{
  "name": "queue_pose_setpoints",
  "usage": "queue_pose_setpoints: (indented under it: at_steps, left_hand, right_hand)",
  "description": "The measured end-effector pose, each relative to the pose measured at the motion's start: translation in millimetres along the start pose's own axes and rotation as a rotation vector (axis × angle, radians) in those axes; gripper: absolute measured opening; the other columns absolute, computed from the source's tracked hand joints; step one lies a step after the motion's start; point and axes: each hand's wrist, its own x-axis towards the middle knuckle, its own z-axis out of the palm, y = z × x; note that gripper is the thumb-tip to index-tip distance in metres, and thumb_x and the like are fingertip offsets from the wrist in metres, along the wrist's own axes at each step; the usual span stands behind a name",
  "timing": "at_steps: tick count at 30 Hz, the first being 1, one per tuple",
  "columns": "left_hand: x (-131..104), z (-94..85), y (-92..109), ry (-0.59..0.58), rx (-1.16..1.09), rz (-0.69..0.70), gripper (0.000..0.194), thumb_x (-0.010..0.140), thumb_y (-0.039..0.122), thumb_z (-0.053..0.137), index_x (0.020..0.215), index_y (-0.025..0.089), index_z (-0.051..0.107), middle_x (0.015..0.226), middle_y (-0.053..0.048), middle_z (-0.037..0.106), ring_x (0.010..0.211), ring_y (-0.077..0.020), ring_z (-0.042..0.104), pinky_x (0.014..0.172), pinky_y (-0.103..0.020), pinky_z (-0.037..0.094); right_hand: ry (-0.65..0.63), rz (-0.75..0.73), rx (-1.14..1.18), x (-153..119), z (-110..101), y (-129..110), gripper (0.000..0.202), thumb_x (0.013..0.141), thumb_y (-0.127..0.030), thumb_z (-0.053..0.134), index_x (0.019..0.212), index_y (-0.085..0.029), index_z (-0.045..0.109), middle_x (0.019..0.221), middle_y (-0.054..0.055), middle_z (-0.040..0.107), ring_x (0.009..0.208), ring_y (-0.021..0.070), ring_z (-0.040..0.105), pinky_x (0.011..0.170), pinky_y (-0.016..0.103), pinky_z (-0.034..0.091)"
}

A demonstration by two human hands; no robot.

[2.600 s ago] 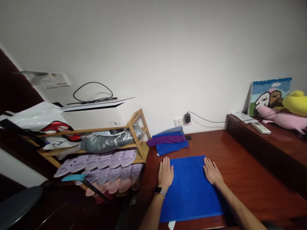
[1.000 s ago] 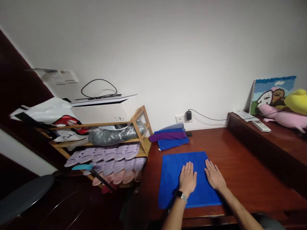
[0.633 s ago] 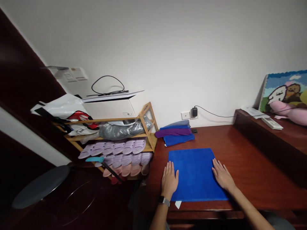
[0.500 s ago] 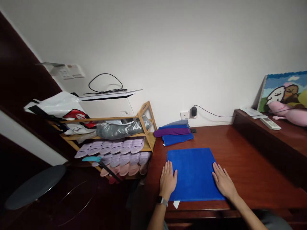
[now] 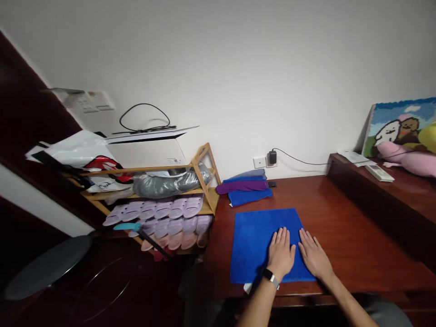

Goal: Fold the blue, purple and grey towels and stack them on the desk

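Head view: blue cloth (image 5: 252, 240) lay flat on table (image 5: 361, 245), white tag (image 5: 247, 288) sticking out from its near edge. Left hand (image 5: 281, 256) rested palm down on right half of blue cloth, fingers straight, nearly pressed together, thumb slightly apart. Right hand (image 5: 315, 256) lay flat at blue cloth's right edge, fingers slightly spread. Pile of folded cloths (image 5: 243, 186) sat just beyond blue cloth; shoe rack (image 5: 213, 200) stood left of it, remote control (image 5: 379, 172) far right.
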Motion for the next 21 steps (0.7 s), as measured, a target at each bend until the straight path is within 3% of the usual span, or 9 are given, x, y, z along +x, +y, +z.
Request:
queue_pose_setpoints:
  at_steps: [3, 8, 11, 15, 21]
  left_hand:
    - [-14, 0.1, -17, -0.008, 0.007, -0.074, 0.064, 0.11, 0.05, 0.025, 0.161, 0.014, 0.037, 0.166, -0.01, 0.038, 0.156, -0.0226, 0.031, 0.129, -0.044, 0.029]
    - [-79, -19.0, -107, 0.091, 0.164, -0.314, 0.063, 0.11, 0.046, 0.028, 0.161, 0.011, 0.036, 0.165, -0.015, 0.038, 0.154, -0.0273, 0.034, 0.126, -0.05, 0.033]
    - [-104, -24.4, -138, 0.129, 0.22, -0.345, 0.061, 0.11, 0.041, 0.028, 0.163, 0.012, 0.032, 0.165, -0.015, 0.039, 0.154, -0.0269, 0.035, 0.124, -0.049, 0.037]
    - [-106, -19.0, -140, 0.148, 0.254, -0.343, 0.06, 0.11, 0.038, 0.029, 0.162, 0.01, 0.033, 0.165, -0.015, 0.039, 0.154, -0.0266, 0.035, 0.124, -0.047, 0.037]
    - [-104, -15.4, -141, 0.184, 0.261, -0.328, 0.06, 0.11, 0.038, 0.029, 0.161, 0.009, 0.036, 0.163, -0.016, 0.043, 0.153, -0.0268, 0.038, 0.123, -0.048, 0.038]
  right_hand:
    - [0.013, -0.003, -0.007, 0, 3, 2, 0.072, 0.104, -0.046, 0.018, 0.162, -0.006, 0.031, 0.169, 0.008, 0.03, 0.158, 0.0246, 0.024, 0.13, 0.046, 0.02]
    - [0.031, 0.001, -0.003, 1, 5, 3, 0.072, 0.104, -0.048, 0.016, 0.163, -0.009, 0.031, 0.168, 0.008, 0.032, 0.158, 0.0243, 0.025, 0.13, 0.046, 0.02]
    - [0.021, 0.005, -0.003, 2, 2, 2, 0.073, 0.104, -0.048, 0.016, 0.163, -0.008, 0.031, 0.169, 0.008, 0.031, 0.158, 0.0242, 0.024, 0.13, 0.046, 0.019]
    - [0.014, 0.03, 0.018, -6, 0, 1, 0.072, 0.104, -0.048, 0.017, 0.163, -0.009, 0.033, 0.168, 0.008, 0.032, 0.158, 0.0237, 0.025, 0.13, 0.046, 0.021]
    - [0.074, 0.003, 0.022, -40, 15, 5, 0.071, 0.104, -0.051, 0.018, 0.163, -0.013, 0.035, 0.167, 0.007, 0.035, 0.157, 0.0229, 0.026, 0.13, 0.046, 0.021]
